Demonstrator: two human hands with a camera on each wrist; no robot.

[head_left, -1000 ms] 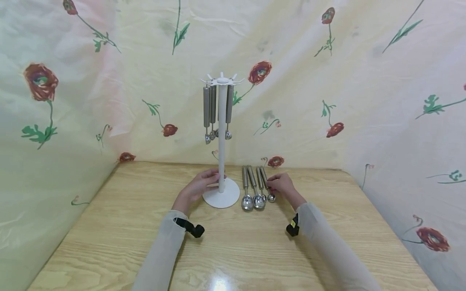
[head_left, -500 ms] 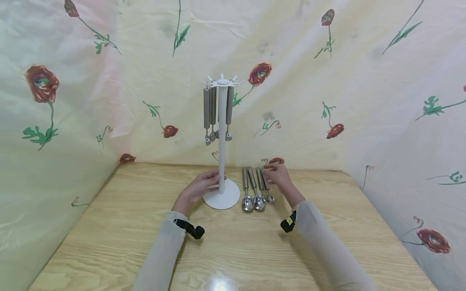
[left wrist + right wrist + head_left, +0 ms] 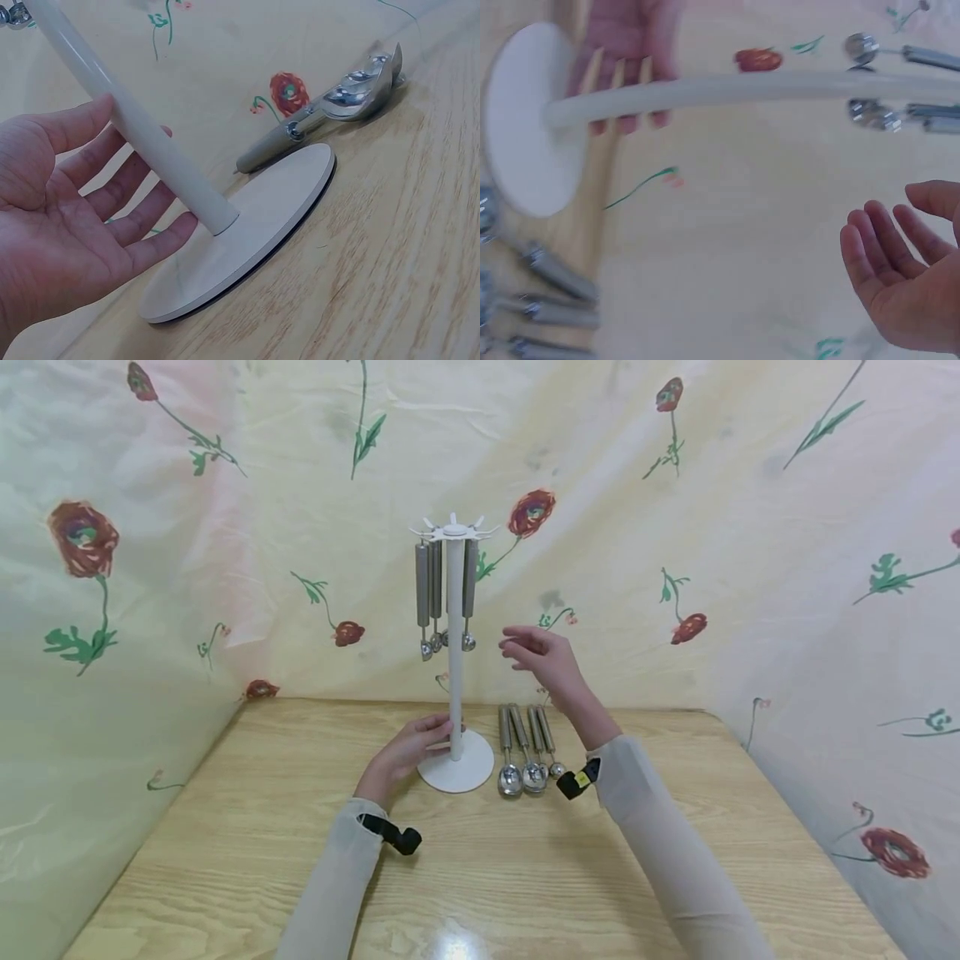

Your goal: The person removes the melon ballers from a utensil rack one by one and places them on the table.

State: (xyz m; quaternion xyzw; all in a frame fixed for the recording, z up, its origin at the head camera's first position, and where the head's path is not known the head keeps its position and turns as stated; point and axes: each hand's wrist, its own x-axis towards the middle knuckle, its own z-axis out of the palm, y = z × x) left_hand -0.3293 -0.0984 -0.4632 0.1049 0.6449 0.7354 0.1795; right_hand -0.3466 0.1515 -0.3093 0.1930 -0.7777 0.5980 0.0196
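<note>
A white stand (image 3: 455, 685) has a round base (image 3: 447, 777) on the table and a ring of hooks (image 3: 454, 532) on top. My left hand (image 3: 407, 749) holds the lower pole, thumb on the near side and fingers reaching behind it, as the left wrist view shows. Several steel-handled scoops with small bowls (image 3: 423, 585) hang from the hooks. My right hand (image 3: 551, 664) is raised to the right of the pole, fingers loosely bent; the right wrist view shows its palm (image 3: 922, 307) holding nothing. More steel scoops (image 3: 510, 779) lie side by side right of the base, bowls towards me.
The wooden table (image 3: 480, 877) reaches back to a flowered cloth backdrop (image 3: 360, 610). The lying scoops (image 3: 352, 101) are close beside the base in the left wrist view. A black wrist camera (image 3: 576, 782) is strapped to my right wrist.
My right hand has left the rightmost lying scoop and risen up and left, towards the height of the hanging scoops' bowls. My left hand stays on the pole.
</note>
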